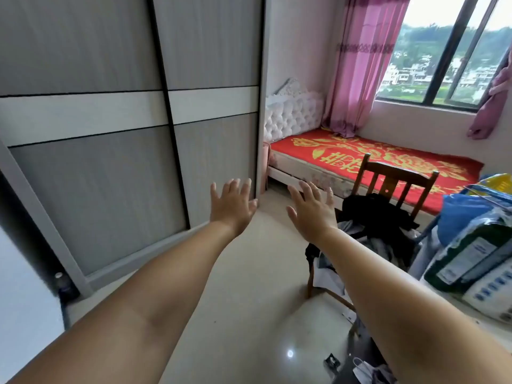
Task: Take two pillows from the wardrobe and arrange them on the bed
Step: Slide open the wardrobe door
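Both the left hand (232, 202) and right hand (311, 207) reach out spread and empty, the wardrobe (110, 134) doors closed, and the cluttered chair (388, 206) could snag a carried pillow.

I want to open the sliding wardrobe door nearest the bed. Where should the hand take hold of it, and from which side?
No handle shows on the wardrobe door. Its free vertical edge, by the bed, is probably the best place. The left hand, open and empty, is near that edge; I would hook its fingers round it from the bed side and slide the door away from the bed. The right hand is open too.
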Demonstrator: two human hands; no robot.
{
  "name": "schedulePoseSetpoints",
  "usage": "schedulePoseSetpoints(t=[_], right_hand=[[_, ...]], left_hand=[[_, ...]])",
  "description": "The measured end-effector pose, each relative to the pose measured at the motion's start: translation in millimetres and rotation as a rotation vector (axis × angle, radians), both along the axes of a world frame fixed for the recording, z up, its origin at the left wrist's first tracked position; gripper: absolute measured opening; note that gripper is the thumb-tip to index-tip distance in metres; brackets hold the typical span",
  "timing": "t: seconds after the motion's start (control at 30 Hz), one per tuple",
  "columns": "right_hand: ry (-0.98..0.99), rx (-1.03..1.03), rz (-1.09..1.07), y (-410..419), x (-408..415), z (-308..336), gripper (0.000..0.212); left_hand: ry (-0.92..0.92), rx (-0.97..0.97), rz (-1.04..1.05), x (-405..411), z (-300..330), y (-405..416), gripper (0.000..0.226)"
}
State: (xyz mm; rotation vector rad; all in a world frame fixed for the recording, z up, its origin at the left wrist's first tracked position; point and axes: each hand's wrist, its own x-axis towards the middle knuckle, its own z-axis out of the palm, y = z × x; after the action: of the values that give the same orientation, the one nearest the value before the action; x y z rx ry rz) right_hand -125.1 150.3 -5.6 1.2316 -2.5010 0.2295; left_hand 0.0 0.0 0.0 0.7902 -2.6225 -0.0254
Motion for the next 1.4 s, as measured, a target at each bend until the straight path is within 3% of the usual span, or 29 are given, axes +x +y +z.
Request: schedulePoseSetpoints(t=[0.43,0.87,1.17,1.4], right_hand=[[-0.194,0.126,0.008,-91,-34,-67,0.048],[-0.224,0.1,-0.1,-284,-158,-44,0.047],[-0.201,0.061,-0.184,-369,-308,-34,0.042],[-0.167,0.085,-0.157,-476,-468,-3,0.046]], left_hand=[[-0.141,0.049,0.027,-28,-81,-96,0.051],[-0.147,0.045,-0.053,-161,-43,-307,0.042],[-0.11,-0.019,-0.171,-316,-30,-392,0.042],[-0.068,-0.031,-0.072,-460,2,-501,0.045]])
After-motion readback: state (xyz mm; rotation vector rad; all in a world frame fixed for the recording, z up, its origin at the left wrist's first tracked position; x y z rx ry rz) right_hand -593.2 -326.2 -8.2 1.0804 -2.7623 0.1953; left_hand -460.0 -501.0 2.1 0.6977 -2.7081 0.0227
